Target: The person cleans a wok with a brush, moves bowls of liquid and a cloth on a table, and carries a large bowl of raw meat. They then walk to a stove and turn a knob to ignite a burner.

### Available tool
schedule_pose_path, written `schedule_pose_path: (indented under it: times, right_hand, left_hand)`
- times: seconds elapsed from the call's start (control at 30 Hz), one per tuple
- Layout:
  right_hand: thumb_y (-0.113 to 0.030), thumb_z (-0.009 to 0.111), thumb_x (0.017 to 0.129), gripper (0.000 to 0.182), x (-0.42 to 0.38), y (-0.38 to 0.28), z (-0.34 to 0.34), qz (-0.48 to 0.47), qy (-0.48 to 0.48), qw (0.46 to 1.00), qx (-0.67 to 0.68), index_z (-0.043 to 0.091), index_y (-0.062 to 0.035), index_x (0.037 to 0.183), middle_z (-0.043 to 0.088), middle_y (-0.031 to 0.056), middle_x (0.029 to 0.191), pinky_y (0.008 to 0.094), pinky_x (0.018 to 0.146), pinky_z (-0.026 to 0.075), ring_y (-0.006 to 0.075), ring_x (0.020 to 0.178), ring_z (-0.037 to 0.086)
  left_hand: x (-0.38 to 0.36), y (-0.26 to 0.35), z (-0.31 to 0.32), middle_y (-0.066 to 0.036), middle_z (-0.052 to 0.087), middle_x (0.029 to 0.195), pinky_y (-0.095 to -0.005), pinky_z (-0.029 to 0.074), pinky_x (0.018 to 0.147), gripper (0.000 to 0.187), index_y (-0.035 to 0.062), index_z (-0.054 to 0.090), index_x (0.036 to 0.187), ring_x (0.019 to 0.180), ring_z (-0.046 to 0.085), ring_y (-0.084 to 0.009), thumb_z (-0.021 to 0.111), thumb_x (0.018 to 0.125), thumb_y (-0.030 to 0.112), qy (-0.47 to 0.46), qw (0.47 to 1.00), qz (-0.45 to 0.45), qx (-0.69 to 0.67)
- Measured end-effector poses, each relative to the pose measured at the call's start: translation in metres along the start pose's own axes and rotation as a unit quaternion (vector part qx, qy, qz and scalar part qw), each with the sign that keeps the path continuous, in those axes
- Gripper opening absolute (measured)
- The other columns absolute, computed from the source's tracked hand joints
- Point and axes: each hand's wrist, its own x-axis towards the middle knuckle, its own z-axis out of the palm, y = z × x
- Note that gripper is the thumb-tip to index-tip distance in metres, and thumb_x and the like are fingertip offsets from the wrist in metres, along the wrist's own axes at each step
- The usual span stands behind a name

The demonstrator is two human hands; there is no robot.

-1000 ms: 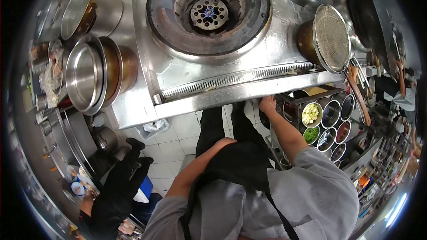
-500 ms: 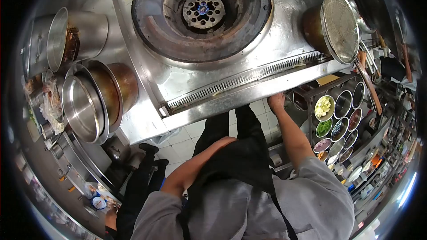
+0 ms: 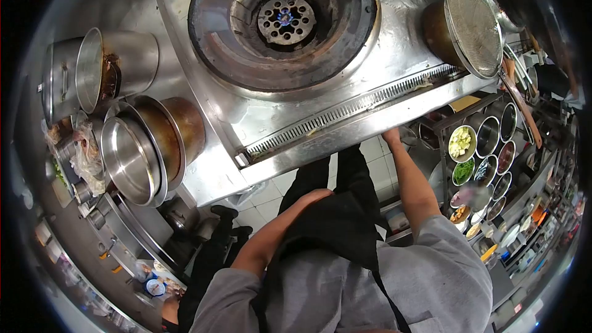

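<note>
My right hand (image 3: 391, 135) reaches to the front edge of the steel stove (image 3: 345, 132). Its fingers are hidden beneath that edge, so what they touch cannot be seen. My left hand (image 3: 318, 196) rests at the front of my black apron (image 3: 327, 228), its fingers covered by the cloth. Ahead of me is the round wok burner (image 3: 213, 43), with no wok on it. A small blue flame (image 3: 285, 19) burns in the middle of its perforated burner head (image 3: 298, 32).
Stacked steel pots (image 3: 129, 160) stand left of the burner, with another pot (image 3: 132, 61) behind. A mesh strainer (image 3: 473, 28) lies over a pot at right. Bowls of cut ingredients (image 3: 461, 142) fill a rack below. Another person's leg (image 3: 206, 265) shows at lower left.
My view has shifted a little, so the stove and pots appear slightly further right. My right hand is tucked further under the stove edge. The blue flame looks slightly wider.
</note>
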Motion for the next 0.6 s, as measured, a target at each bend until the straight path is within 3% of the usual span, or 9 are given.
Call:
schedule_pose_path:
  times: [0.13,0.2,0.27,0.37,0.47,0.5,0.57,0.6]
  right_hand:
    - [-0.023,0.049,0.091,0.043,-0.003,0.004,0.006,-0.01,0.057,0.996,0.065,0.05,-0.0023,0.129,0.047,0.0217,0.135,0.0408,0.107,0.032,0.0366,0.128,0.04]
    - [-0.022,0.048,0.09,0.039,-0.009,-0.009,-0.005,0.005,0.098,0.991,0.094,0.054,-0.002,0.123,0.051,0.0221,0.13,0.0423,0.104,0.035,0.038,0.123,0.044]
    - [-0.02,0.048,0.09,0.035,-0.013,-0.018,-0.015,0.02,0.14,0.982,0.123,0.058,-0.0017,0.118,0.055,0.0224,0.124,0.0437,0.1,0.037,0.0395,0.118,0.047]
    - [-0.02,0.048,0.092,0.034,-0.008,-0.006,-0.007,0.03,0.189,0.973,0.127,0.056,0.0004,0.119,0.057,0.0199,0.123,0.0408,0.096,0.041,0.0357,0.114,0.051]
    - [-0.031,0.054,0.088,0.044,0.015,0.046,0.055,0.089,0.175,0.97,0.14,0.055,-0.0035,0.122,0.055,0.0186,0.126,0.0422,0.1,0.039,0.0369,0.117,0.05]
    - [-0.033,0.053,0.088,0.045,0.019,0.051,0.062,0.098,0.203,0.938,0.265,0.056,-0.0041,0.122,0.055,0.0178,0.127,0.0417,0.1,0.039,0.0355,0.118,0.05]
    - [-0.035,0.053,0.088,0.046,0.023,0.059,0.067,0.103,0.228,0.888,0.386,0.056,-0.0047,0.122,0.056,0.0171,0.127,0.0411,0.1,0.039,0.0341,0.118,0.051]
    - [-0.037,0.052,0.088,0.047,0.026,0.058,0.063,0.087,0.227,0.895,0.373,0.056,-0.0055,0.123,0.055,0.0165,0.127,0.0403,0.101,0.038,0.0331,0.119,0.05]
  left_hand:
    - [0.004,-0.005,-0.004,-0.017,0.063,0.111,-0.0385,0.047,0.088,0.034,0.0051,0.063,0.111,0.105,0.06,-0.0318,0.056,0.085,0.026,-0.018,0.999,-0.023,0.037]
    - [0.019,-0.019,-0.001,-0.017,0.065,0.108,-0.0365,0.045,0.09,0.032,0.0034,0.065,0.11,0.104,0.061,-0.0298,0.055,0.086,0.023,-0.139,0.972,-0.122,0.146]
    - [0.021,-0.046,0.004,-0.018,0.065,0.106,-0.0378,0.046,0.088,0.033,0.0036,0.066,0.108,0.103,0.062,-0.0305,0.056,0.085,0.025,-0.137,0.972,-0.125,0.143]
    - [0.026,-0.036,0.003,-0.018,0.067,0.103,-0.0387,0.048,0.085,0.032,0.0042,0.067,0.104,0.099,0.063,-0.0308,0.056,0.083,0.025,-0.145,0.968,-0.149,0.138]
    - [0.026,-0.032,0.002,-0.017,0.067,0.102,-0.0386,0.048,0.085,0.031,0.0045,0.068,0.103,0.098,0.064,-0.0307,0.055,0.084,0.025,-0.147,0.963,-0.181,0.133]
    - [0.027,-0.035,0.0,-0.017,0.067,0.102,-0.0389,0.048,0.085,0.032,0.0045,0.068,0.103,0.097,0.064,-0.0309,0.055,0.083,0.026,-0.139,0.964,-0.187,0.132]
    - [0.027,-0.037,0.0,-0.017,0.067,0.101,-0.0391,0.048,0.085,0.032,0.0046,0.068,0.103,0.097,0.064,-0.0311,0.055,0.083,0.026,-0.14,0.963,-0.182,0.14]
    - [0.026,-0.04,-0.001,-0.017,0.067,0.101,-0.0393,0.048,0.085,0.031,0.0046,0.068,0.102,0.097,0.064,-0.0312,0.055,0.083,0.026,-0.142,0.963,-0.177,0.147]
